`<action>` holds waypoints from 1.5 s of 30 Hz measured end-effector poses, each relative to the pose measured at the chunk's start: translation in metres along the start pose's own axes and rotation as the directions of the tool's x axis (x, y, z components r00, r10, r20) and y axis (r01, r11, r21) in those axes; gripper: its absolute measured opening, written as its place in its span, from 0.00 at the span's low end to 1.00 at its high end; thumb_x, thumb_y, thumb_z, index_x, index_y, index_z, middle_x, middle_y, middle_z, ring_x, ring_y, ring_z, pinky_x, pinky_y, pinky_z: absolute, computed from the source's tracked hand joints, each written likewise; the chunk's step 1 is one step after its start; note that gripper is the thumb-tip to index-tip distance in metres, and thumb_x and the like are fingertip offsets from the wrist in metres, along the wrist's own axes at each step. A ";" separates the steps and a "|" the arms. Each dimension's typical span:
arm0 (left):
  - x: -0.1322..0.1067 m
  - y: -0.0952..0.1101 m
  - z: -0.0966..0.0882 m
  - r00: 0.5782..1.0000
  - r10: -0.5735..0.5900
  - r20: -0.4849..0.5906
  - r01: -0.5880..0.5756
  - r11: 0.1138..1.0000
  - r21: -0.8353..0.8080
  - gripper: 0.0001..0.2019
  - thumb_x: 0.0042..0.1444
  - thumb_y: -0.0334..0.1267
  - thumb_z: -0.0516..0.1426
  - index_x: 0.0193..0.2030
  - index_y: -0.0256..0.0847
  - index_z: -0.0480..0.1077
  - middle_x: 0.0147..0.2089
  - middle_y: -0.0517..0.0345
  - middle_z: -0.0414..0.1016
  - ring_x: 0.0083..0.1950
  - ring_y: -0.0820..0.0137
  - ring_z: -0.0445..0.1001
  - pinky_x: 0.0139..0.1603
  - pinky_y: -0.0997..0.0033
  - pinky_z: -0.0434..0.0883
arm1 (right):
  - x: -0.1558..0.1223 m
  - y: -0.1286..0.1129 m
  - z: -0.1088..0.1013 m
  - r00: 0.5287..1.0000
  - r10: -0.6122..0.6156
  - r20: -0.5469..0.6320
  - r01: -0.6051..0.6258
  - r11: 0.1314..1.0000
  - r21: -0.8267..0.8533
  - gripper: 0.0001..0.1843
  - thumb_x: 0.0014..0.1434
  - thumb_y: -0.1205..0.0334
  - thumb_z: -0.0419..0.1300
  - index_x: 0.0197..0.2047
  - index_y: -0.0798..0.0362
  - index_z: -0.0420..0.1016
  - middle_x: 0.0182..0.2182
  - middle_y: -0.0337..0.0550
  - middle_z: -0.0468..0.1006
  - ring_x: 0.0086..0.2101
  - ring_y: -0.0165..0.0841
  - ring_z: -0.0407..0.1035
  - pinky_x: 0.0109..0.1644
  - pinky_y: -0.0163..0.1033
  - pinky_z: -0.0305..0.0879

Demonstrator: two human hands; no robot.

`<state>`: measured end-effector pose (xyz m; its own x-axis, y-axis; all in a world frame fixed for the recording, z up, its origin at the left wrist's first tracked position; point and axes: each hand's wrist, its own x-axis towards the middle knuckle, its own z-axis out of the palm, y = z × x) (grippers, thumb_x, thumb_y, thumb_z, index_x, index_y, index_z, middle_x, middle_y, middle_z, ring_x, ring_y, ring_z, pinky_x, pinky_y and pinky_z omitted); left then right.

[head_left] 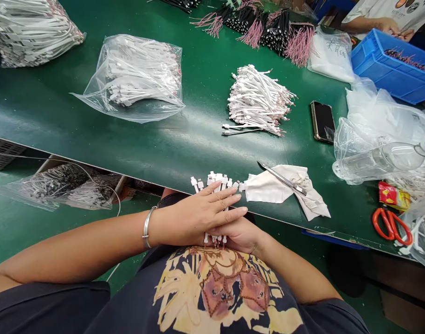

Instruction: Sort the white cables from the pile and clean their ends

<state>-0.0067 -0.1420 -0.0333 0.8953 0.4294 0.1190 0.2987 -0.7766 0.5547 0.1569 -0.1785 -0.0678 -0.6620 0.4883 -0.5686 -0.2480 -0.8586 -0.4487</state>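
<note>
A small bunch of short white USB cables [221, 180] lies between my hands at the table's front edge, connector heads pointing away from me and thin wire ends toward my body. My left hand [198, 211], with a silver bangle on its wrist, rests flat across the top of the bunch, its fingers stretched out. Beneath it, my right hand [238, 232] cradles the cables; its fingers are mostly hidden. Just right of the connectors, a white cloth [268, 186] lies on the table with metal tweezers [282, 178] across it.
On the green table [198, 139] are a loose cable pile [259, 99], a bagged bundle [143, 74], a phone [323, 121], a clear bottle [383, 160] and red-handled scissors [391, 226]. A blue crate [383, 69] stands back right, near another person's hands [389, 27].
</note>
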 end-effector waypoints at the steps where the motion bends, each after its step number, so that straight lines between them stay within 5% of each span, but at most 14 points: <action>1: -0.003 0.003 -0.002 1.000 -0.024 0.000 0.024 1.000 -0.012 0.38 0.48 0.35 0.60 0.66 0.37 0.52 0.67 0.38 0.54 0.70 0.53 0.46 0.67 0.44 0.40 | 0.000 0.000 0.001 1.000 0.006 0.011 -0.006 1.000 0.013 0.23 0.45 0.68 0.68 0.47 0.52 0.75 0.45 0.45 0.77 0.46 0.38 0.72 0.53 0.47 0.65; 9: -0.037 0.009 -0.019 0.960 -0.275 -0.058 0.277 0.960 0.032 0.33 0.58 0.42 0.55 0.68 0.44 0.48 0.71 0.44 0.45 0.71 0.54 0.38 0.67 0.42 0.37 | 0.002 -0.001 -0.002 0.985 0.143 0.097 -0.148 0.988 0.047 0.20 0.47 0.64 0.68 0.45 0.60 0.75 0.37 0.49 0.80 0.37 0.34 0.75 0.47 0.42 0.67; 14: -0.033 -0.002 -0.006 0.872 -0.389 -0.298 0.425 0.903 0.064 0.29 0.57 0.45 0.56 0.65 0.49 0.56 0.71 0.48 0.47 0.71 0.51 0.37 0.65 0.40 0.29 | 0.004 -0.003 -0.001 0.978 0.165 0.132 -0.170 0.985 0.031 0.19 0.49 0.63 0.67 0.43 0.62 0.76 0.38 0.52 0.80 0.36 0.33 0.75 0.48 0.42 0.65; 23: -0.017 0.009 0.018 0.767 -0.403 -0.500 0.547 0.818 0.179 0.20 0.57 0.42 0.55 0.57 0.43 0.65 0.66 0.45 0.58 0.70 0.51 0.45 0.65 0.37 0.28 | 0.005 0.000 -0.002 0.982 0.155 0.104 -0.162 0.985 0.064 0.19 0.45 0.61 0.69 0.39 0.64 0.77 0.34 0.52 0.80 0.32 0.33 0.76 0.44 0.40 0.67; 29: -0.012 0.015 0.016 0.770 -0.433 -0.469 0.591 0.762 0.266 0.14 0.59 0.40 0.53 0.50 0.39 0.70 0.64 0.45 0.62 0.69 0.51 0.48 0.65 0.36 0.34 | 0.006 0.001 -0.002 0.984 0.154 0.086 -0.158 0.986 0.049 0.18 0.45 0.61 0.69 0.38 0.63 0.77 0.32 0.51 0.80 0.31 0.33 0.76 0.44 0.40 0.67; 36: -0.014 0.013 0.019 0.720 -0.454 -0.525 0.614 0.769 0.179 0.07 0.58 0.40 0.54 0.37 0.38 0.69 0.64 0.46 0.62 0.69 0.53 0.49 0.66 0.37 0.35 | 0.006 0.002 -0.004 0.986 0.147 0.083 -0.151 0.987 0.050 0.19 0.46 0.60 0.69 0.39 0.64 0.76 0.34 0.52 0.80 0.32 0.33 0.76 0.43 0.40 0.67; 39: -0.015 0.013 0.022 0.701 -0.439 -0.562 0.620 0.764 0.178 0.10 0.57 0.41 0.55 0.42 0.38 0.69 0.64 0.44 0.62 0.69 0.53 0.49 0.66 0.38 0.35 | 0.006 0.002 -0.003 0.986 0.153 0.070 -0.156 0.987 0.045 0.19 0.45 0.60 0.69 0.39 0.63 0.76 0.33 0.51 0.80 0.31 0.33 0.75 0.43 0.40 0.67; 45: -0.013 0.012 0.019 0.762 -0.467 -0.449 0.610 0.750 0.255 0.19 0.60 0.42 0.51 0.57 0.40 0.65 0.67 0.42 0.55 0.70 0.49 0.43 0.64 0.34 0.38 | 0.006 0.002 0.000 0.986 0.149 0.078 -0.154 0.986 0.061 0.19 0.43 0.60 0.70 0.37 0.63 0.77 0.30 0.49 0.80 0.29 0.32 0.75 0.39 0.36 0.69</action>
<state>-0.0086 -0.1654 -0.0441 0.3939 0.8969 0.2013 0.8549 -0.4379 0.2781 0.1527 -0.1769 -0.0722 -0.7448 0.3413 -0.5734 -0.1856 -0.9313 -0.3134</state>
